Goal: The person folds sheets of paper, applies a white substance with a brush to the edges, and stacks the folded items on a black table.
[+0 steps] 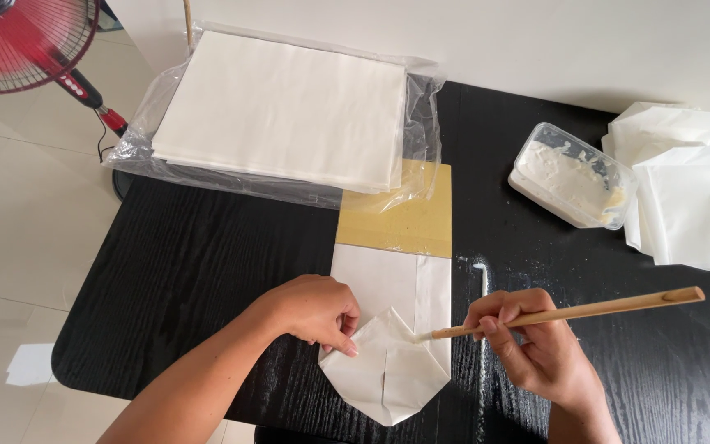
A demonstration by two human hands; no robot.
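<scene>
A half-folded white paper bag (388,362) lies on a black table (191,271), its bottom flaps folded into a point toward me. My left hand (314,312) presses down on the left flap with its fingertips. My right hand (532,341) grips a long wooden stick (585,311) like a pen. The stick's pale, paste-coated tip touches the bag's right flap. A yellow-brown board (404,218) lies under the bag's far end.
A stack of white sheets (285,107) in a clear plastic wrap sits at the back left. A clear tub of white paste (569,174) and a pile of folded white bags (684,197) are at the right. A red fan (26,37) stands on the floor at left.
</scene>
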